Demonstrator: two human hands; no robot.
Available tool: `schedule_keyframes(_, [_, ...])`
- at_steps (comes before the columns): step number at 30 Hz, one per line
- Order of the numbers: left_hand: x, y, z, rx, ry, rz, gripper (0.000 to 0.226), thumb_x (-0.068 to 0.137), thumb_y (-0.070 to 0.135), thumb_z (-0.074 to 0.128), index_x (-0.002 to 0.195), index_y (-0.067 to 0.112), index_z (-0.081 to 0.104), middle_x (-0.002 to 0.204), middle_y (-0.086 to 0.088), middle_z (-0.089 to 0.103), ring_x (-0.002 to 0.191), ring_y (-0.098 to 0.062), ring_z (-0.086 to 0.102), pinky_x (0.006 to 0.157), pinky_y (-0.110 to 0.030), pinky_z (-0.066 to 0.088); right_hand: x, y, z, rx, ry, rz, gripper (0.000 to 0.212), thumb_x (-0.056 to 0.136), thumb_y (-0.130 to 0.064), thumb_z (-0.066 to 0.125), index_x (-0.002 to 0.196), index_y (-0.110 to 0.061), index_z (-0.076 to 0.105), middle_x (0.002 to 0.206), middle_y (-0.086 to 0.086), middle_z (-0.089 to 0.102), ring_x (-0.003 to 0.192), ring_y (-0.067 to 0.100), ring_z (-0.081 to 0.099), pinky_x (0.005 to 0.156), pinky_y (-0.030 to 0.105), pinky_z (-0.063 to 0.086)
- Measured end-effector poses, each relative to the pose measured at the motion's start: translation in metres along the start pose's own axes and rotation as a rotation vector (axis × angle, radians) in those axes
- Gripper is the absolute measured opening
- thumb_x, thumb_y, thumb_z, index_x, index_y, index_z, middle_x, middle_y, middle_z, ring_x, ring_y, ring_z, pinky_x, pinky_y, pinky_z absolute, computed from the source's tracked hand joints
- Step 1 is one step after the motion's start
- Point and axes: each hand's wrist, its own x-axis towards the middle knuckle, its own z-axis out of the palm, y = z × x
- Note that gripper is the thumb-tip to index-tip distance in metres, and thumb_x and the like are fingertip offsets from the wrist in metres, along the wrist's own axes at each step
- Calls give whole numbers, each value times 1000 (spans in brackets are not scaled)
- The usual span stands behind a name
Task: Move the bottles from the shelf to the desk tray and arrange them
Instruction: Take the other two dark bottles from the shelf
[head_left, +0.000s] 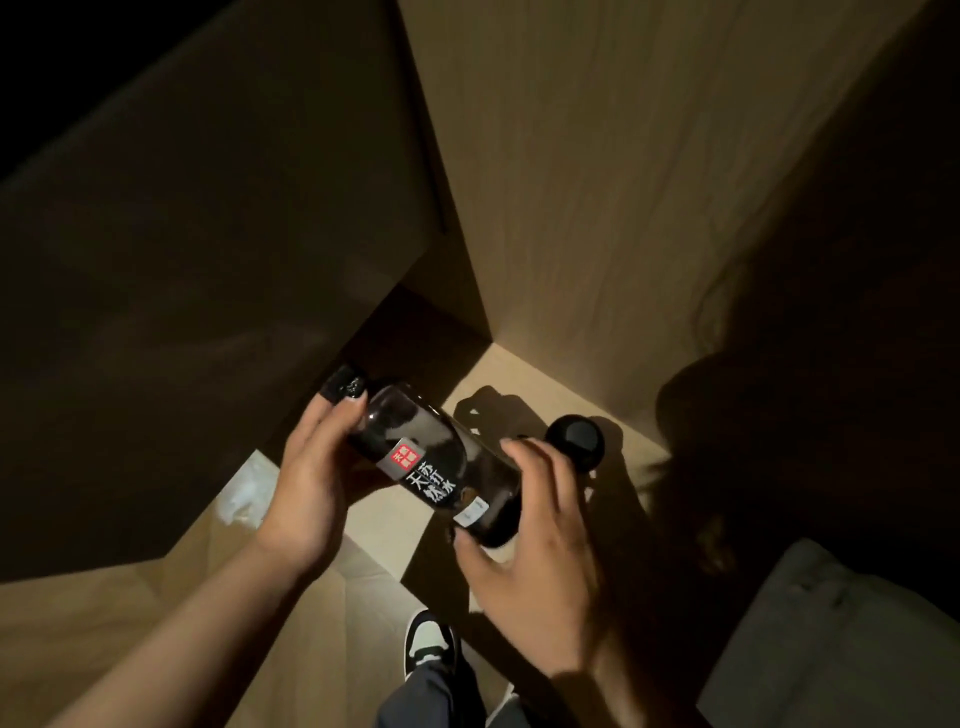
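I hold a dark bottle (415, 452) tilted in mid-air with both hands. Its label has white characters and a small red square. My left hand (311, 483) wraps the upper-left end, its black-nailed fingertips over the top. My right hand (535, 561) grips the lower-right end and hides that end. Just behind my right hand a round black object (576, 441) stands on the pale wooden surface (519, 379). It is seen from above, and I cannot tell whether it is another bottle. No tray is in view.
The light is dim. A tall pale wooden panel (597, 208) rises behind the surface, and a darker panel (208, 260) stands at the left. My shoe (431, 644) shows on the wooden floor below. A grey cushioned seat (841, 639) sits at the lower right.
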Motion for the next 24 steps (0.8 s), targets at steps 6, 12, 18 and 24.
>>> schedule_keyframes(6, [-15, -28, 11, -93, -25, -97, 52, 87, 60, 40, 111, 24, 68, 118, -5, 68, 113, -24, 61, 93, -43, 47, -21, 2, 23, 410, -99, 326, 74, 63, -34, 80, 127, -37, 43, 115, -15, 61, 102, -2, 60, 87, 22, 52])
schedule_keyframes(12, [-20, -40, 32, -352, -55, -249, 67, 65, 73, 61, 96, 15, 70, 93, -16, 69, 85, -29, 65, 80, -41, 53, -31, -2, 15, 436, -326, 348, 50, 68, -27, 77, 109, -39, 51, 98, -15, 66, 88, -4, 63, 83, 23, 55])
schedule_keyframes(18, [-23, -48, 40, -454, -1, -367, 60, 70, 68, 45, 87, 13, 61, 74, -8, 66, 67, -21, 66, 68, -33, 51, 17, 20, -38, 151, -372, 255, 44, 77, -31, 75, 116, -24, 57, 105, -5, 61, 91, 2, 61, 73, 12, 48])
schedule_keyframes(24, [-27, -65, 26, -531, -9, -483, 46, 78, 55, 54, 83, 11, 67, 74, -9, 67, 64, -21, 65, 63, -31, 55, 64, 51, -18, -288, -4, 189, 70, 76, -35, 76, 136, -19, 44, 130, 13, 43, 112, 23, 49, 85, 20, 36])
